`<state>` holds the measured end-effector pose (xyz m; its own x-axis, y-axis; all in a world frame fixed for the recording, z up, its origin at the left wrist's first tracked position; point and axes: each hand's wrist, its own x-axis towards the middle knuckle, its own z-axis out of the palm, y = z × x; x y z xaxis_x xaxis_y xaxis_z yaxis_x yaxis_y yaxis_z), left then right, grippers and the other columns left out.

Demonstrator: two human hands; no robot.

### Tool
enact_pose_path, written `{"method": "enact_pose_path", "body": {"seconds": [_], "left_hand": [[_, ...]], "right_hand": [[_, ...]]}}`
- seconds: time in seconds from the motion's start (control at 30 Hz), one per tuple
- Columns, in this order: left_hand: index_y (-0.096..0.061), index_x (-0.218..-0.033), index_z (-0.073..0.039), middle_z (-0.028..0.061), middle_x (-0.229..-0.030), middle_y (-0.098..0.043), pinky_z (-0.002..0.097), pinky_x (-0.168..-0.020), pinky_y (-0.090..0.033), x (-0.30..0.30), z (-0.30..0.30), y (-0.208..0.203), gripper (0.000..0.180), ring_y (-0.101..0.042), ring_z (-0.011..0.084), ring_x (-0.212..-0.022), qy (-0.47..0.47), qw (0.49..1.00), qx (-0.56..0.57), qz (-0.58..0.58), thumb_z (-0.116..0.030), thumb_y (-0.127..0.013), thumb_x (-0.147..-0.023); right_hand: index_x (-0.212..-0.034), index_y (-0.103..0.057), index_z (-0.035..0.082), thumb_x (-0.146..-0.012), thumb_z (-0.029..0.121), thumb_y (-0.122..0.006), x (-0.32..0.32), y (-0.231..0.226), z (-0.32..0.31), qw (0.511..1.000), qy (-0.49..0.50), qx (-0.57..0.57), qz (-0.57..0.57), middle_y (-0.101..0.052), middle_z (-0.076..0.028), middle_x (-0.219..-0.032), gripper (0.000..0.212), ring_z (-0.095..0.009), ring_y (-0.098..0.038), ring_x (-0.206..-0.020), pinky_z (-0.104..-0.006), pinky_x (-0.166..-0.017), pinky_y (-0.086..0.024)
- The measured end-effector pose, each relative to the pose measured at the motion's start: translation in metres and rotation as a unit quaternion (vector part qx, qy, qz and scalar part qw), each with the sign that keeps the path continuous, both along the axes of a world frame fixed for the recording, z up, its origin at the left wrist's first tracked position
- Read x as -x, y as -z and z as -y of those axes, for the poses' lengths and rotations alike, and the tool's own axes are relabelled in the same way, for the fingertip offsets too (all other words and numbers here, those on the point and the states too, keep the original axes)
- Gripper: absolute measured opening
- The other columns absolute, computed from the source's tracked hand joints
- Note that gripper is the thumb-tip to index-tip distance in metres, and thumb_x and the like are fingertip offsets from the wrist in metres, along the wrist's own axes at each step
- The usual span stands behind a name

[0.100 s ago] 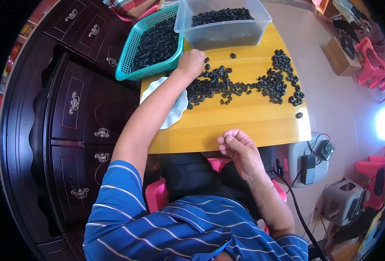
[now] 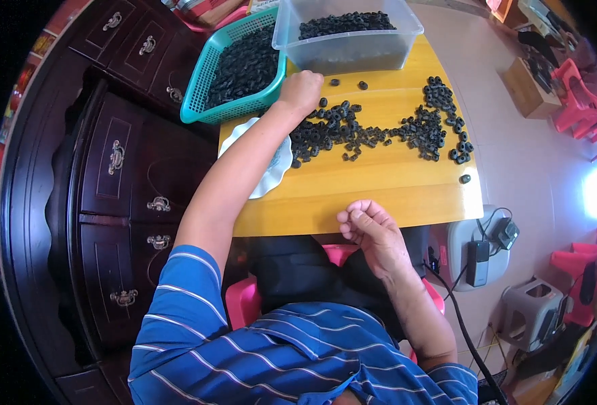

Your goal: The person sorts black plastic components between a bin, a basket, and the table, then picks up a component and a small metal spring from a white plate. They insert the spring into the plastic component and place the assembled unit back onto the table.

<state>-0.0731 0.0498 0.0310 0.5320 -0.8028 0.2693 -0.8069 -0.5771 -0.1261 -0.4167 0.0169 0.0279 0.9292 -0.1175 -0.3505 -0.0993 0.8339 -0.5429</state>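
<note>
My left hand [image 2: 302, 93] reaches across the table and is closed, knuckles up, between the teal basket and the clear tub. Its fingertips are hidden from view, so whatever it may hold does not show. Just right of it lies a small black ring-shaped piece [image 2: 335, 82], with another black piece [image 2: 363, 86] beyond. My right hand [image 2: 373, 233] is held over the table's near edge, thumb and fingers pinched together; anything between them is too small to make out. A pile of black ring-shaped pieces [image 2: 339, 118] spreads below my left hand, partly behind that forearm.
A teal basket [image 2: 192, 101] and a clear plastic tub [image 2: 352, 57], both holding black pieces, stand at the back. Under my left forearm sits a white scalloped dish [image 2: 281, 169]. More black pieces [image 2: 427, 131] lie at the right of the yellow table [image 2: 379, 185]. Dark drawers flank the left.
My left hand has shifted slightly right and away from me. A black piece beside its fingers now lies farther right. My right hand stays put.
</note>
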Motion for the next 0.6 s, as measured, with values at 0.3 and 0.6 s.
{"method": "enact_pose_path", "body": {"seconds": [0.3, 0.6], "left_hand": [[-0.064, -0.118, -0.003, 0.0158, -0.117, -0.065, 0.0439, -0.09, -0.052, 0.034, 0.013, -0.003, 0.033, -0.063, 0.0338, -0.107, 0.044, 0.996, 0.065, -0.041, -0.007, -0.052, -0.087], [-0.037, -0.149, -0.001, 0.0178, -0.157, -0.033, 0.0419, -0.12, -0.025, 0.037, 0.041, 0.008, 0.062, -0.029, 0.0348, -0.146, 0.088, 0.988, -0.02, -0.126, -0.038, -0.044, -0.1]], "right_hand": [[-0.104, -0.062, 0.006, -0.099, 0.016, -0.061, 0.0, 0.001, 0.001, 1.0, -0.005, 0.009, 0.006, -0.07, -0.005, -0.099, 0.012, -0.009, -0.062, -0.083, -0.0228, -0.078, -0.051], [-0.105, -0.062, 0.007, -0.099, 0.016, -0.061, -0.001, -0.003, -0.001, 1.0, -0.004, 0.017, 0.0, -0.069, -0.005, -0.099, 0.011, -0.011, -0.062, -0.086, -0.0247, -0.08, -0.05]]}}
